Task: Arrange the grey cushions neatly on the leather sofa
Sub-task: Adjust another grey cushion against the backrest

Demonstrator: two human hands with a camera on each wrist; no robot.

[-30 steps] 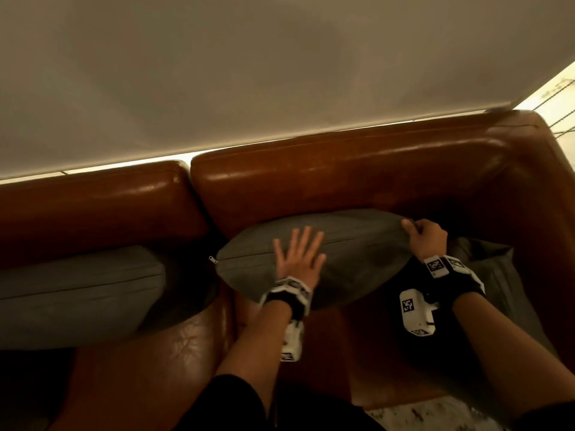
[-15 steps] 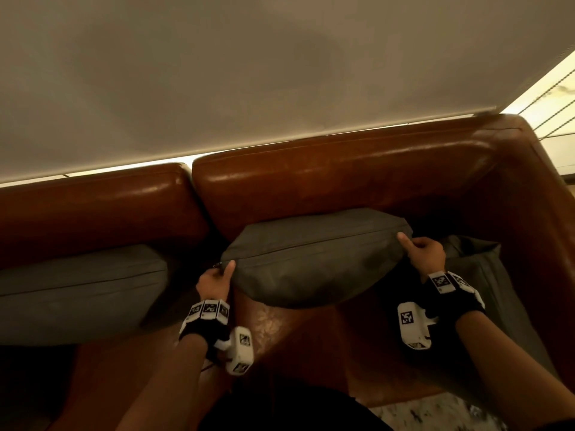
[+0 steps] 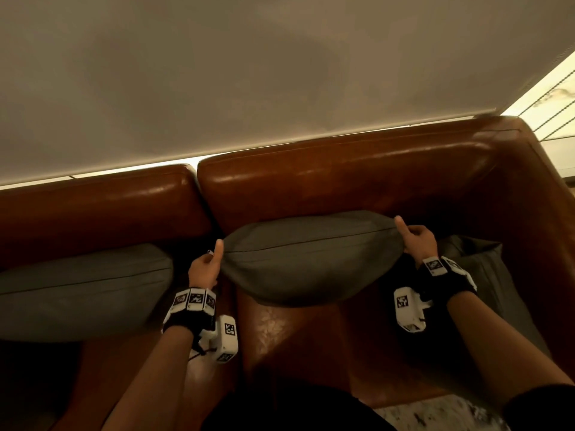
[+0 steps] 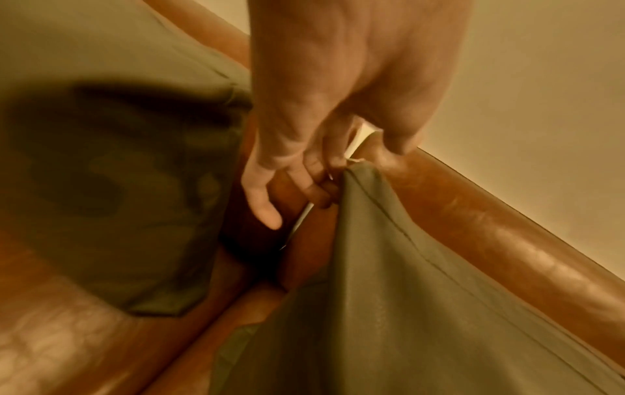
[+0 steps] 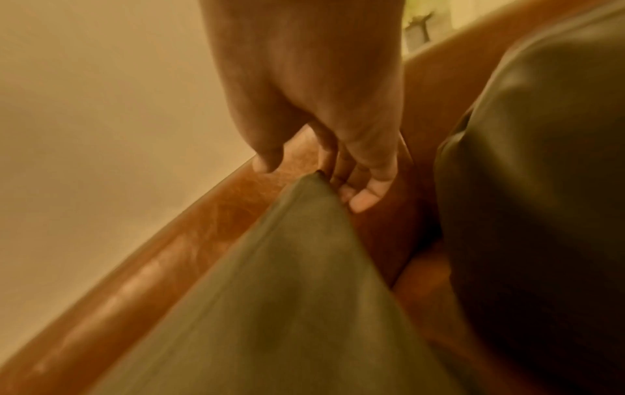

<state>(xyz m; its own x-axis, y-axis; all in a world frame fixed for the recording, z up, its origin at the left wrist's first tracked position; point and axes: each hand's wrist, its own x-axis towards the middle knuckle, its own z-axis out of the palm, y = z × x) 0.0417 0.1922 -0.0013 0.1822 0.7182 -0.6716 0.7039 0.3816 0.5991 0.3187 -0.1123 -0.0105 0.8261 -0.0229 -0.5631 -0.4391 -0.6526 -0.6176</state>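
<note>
A grey cushion stands on edge against the backrest of the brown leather sofa. My left hand pinches its left top corner, by the zip pull. At the other end my right hand pinches the right top corner. A second grey cushion leans on the backrest to the left. A third, darker grey cushion sits in the right corner by the armrest, partly hidden behind my right wrist.
A pale wall rises right behind the sofa. The sofa's right armrest closes off that side. Bare leather seat lies in front of the middle cushion. Light flooring shows at the bottom right.
My left hand left the cushion's front face, went to its left end and took hold of the top corner. The right hand kept its corner. The cushion now stands a little straighter.
</note>
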